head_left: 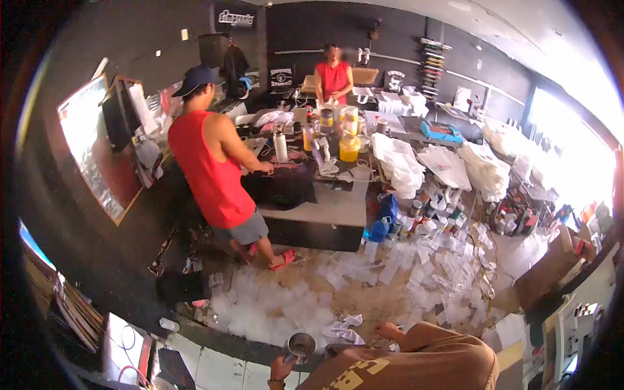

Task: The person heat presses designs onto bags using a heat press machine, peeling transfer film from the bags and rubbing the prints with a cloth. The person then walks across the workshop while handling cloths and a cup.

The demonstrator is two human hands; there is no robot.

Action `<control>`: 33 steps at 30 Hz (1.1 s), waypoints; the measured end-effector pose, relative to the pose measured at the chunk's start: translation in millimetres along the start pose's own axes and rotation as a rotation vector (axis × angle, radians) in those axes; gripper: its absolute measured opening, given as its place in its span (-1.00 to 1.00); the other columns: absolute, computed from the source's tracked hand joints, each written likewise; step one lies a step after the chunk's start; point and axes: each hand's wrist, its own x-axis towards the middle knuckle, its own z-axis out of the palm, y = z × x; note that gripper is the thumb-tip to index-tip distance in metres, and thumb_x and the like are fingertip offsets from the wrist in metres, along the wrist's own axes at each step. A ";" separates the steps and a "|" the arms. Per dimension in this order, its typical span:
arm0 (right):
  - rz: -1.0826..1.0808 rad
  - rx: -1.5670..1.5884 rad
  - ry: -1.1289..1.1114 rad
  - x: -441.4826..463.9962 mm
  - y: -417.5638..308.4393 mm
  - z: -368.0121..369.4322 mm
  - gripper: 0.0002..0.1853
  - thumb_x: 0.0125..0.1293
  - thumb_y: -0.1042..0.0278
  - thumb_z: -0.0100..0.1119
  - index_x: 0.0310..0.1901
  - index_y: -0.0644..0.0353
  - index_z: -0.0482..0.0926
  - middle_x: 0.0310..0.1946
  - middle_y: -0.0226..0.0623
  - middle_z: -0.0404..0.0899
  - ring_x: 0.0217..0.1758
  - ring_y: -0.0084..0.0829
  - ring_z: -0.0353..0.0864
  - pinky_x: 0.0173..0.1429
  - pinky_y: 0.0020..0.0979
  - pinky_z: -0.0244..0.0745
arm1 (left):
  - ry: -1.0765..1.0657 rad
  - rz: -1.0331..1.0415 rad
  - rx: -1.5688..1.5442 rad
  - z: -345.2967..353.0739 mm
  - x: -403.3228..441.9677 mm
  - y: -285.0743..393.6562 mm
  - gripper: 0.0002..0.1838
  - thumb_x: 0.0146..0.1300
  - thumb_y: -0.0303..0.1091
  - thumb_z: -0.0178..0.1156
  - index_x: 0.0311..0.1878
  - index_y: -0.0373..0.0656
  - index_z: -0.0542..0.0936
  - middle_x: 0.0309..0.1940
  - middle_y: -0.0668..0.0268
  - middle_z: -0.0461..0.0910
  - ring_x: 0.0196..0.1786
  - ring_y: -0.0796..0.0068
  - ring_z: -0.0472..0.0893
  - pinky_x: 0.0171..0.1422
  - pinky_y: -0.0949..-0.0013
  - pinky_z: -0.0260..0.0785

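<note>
At the bottom of the head view, my left hand (281,368) is closed around the handle side of a metal-looking mug (301,344), with a band on the wrist. The inside of the mug looks dark greyish brown; I cannot make out what it contains. Beside it lies my lap in brown printed cloth (390,369). Bare skin of what looks like a leg and foot (392,333) sticks out past the cloth. A crumpled white cloth (344,329) is on the floor just beyond the mug. My right hand does not show.
A person in a red tank top and cap (211,162) works at a table (338,211); another in red (333,81) stands behind it. Yellow tub (349,147), white bottle (280,147) and stacked white shirts (396,162) sit there. Clear sheets (448,276) litter the floor.
</note>
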 end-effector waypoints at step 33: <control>0.859 0.801 0.540 -218.0 -8.7 199.1 -0.67 0.23 0.17 0.35 -0.14 0.29 0.74 -0.34 -0.35 0.72 -0.29 -0.54 0.60 -0.13 -0.41 0.51 | 0.069 1.633 -0.187 -200.1 173.6 493.5 -0.57 -0.30 -0.36 0.56 -0.48 -0.26 0.45 0.12 0.11 0.61 0.09 0.12 0.66 0.06 0.24 0.57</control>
